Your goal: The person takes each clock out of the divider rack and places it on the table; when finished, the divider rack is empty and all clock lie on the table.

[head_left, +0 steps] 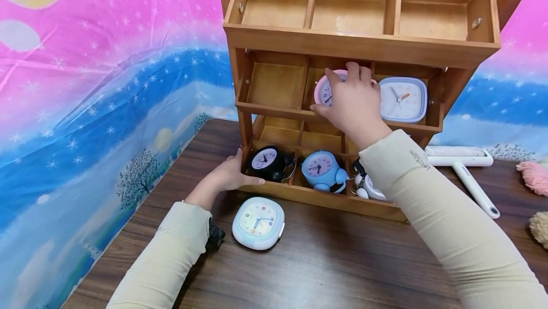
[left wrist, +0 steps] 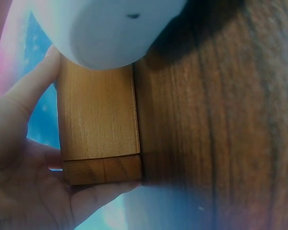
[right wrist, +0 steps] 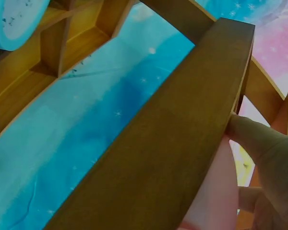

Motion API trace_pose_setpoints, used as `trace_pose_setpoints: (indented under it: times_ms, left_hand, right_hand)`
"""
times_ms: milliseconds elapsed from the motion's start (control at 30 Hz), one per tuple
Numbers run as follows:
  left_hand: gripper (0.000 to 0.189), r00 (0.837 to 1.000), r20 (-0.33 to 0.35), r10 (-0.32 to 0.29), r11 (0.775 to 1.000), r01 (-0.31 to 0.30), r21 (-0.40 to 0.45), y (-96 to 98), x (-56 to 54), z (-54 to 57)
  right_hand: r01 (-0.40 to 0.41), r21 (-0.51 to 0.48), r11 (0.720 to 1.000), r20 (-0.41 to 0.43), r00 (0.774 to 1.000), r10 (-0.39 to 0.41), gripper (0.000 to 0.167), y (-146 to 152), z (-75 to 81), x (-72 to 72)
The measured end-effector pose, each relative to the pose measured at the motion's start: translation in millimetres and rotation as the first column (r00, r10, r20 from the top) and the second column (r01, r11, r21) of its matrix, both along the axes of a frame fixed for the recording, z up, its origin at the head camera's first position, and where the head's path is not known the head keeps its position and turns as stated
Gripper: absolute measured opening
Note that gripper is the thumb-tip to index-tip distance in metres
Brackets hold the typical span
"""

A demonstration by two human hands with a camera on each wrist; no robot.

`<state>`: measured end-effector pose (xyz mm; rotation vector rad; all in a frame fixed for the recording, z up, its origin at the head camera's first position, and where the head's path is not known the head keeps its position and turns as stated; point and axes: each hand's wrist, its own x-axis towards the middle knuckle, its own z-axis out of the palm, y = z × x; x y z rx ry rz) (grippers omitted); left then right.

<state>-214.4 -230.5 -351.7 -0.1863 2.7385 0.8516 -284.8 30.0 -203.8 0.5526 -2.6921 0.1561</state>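
My right hand [head_left: 357,102] holds a round pink alarm clock [head_left: 324,92] at the middle compartment of the wooden rack's [head_left: 364,45] middle tier; much of the clock is behind the fingers. In the right wrist view its pink side [right wrist: 220,184] shows beside the thumb. A lavender square clock [head_left: 402,100] stands in the compartment to the right. At the lower left, my left hand [head_left: 224,173] grips the end of the bottom tier, thumb along the front and fingers round the side. Nearby on the table lies a white and pale-blue clock [head_left: 258,223], face up.
In the bottom tier sit a black clock [head_left: 267,161], a blue clock [head_left: 321,168] and a partly hidden white clock [head_left: 371,189]. A white lint roller [head_left: 466,171] lies right of the rack, near pink yarn [head_left: 533,176] and a tan fluffy thing [head_left: 540,228].
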Motion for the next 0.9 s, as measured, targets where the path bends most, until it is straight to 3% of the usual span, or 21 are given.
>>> trace_pose_setpoints:
  times_ms: [300, 600, 900]
  left_hand:
    - [0.119, 1.000, -0.003, -0.007, 1.000, 0.007, 0.004, 0.0, 0.2, 1.8]
    - [0.119, 1.000, -0.003, -0.011, 1.000, 0.011, 0.001, -0.4, -0.2, 3.0]
    - [0.119, 1.000, -0.007, -0.012, 1.000, 0.012, -0.005, -0.7, 0.4, 0.5]
  right_hand:
    - [0.005, 0.044, 0.999, 0.033, 0.999, -0.007, 0.076, -7.9, 15.3, 4.9]
    - [0.001, 0.076, 0.997, 0.006, 1.000, -0.002, 0.075, -6.9, 15.2, 2.2]
    - [-0.037, 0.001, 0.999, -0.007, 0.999, 0.037, 0.076, -0.9, 17.0, 2.3]
